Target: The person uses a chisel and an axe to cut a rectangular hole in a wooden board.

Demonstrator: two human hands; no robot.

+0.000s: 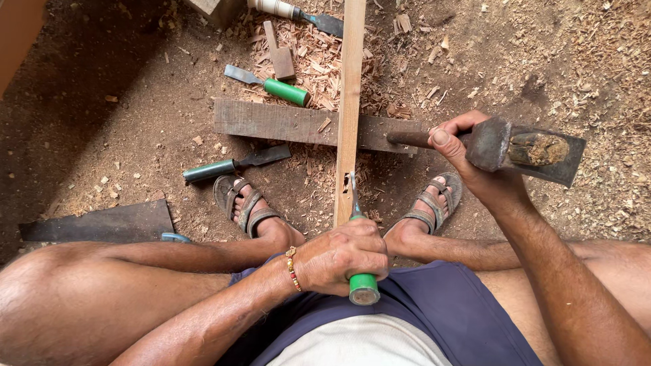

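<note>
Below, field notes from the head view, seated worker on a dirt floor.

Left hand [339, 257]: fist wrapped tight round a green-handled chisel [359, 264], thumb over fingers; beaded bracelet [292, 269] at the wrist.
Chisel: steep, nearly upright, butt toward the lap, blade tip set into a notch near the near end of the batten [350, 102].
Right hand [468, 152]: closed round the wooden haft of a hatchet [522, 149], thumb lying along the top; tool held raised to the right, well apart from the chisel butt.
Hatchet: rusty head, blunt poll next to the fingers, blade edge pointing right.
Batten: long pale strip running away from the body between the feet, lying over a dark plank [298, 125] laid crosswise.
Feet: both in strap sandals, left sandal [241, 203] and right sandal [430, 203] either side of the batten's near end.
Spare tools: a second green chisel [271, 85] beyond the plank; a dark-green one [234, 165] just before it, near the left foot; a pale-handled chisel [295, 12] at the top edge; a small wood block [279, 54].
Other: flat dark saw blade [102, 222] by the left knee; shavings [319, 64] heaped thick round the batten.
In the way: nothing between hatchet and chisel butt; knees crowd both sides.
</note>
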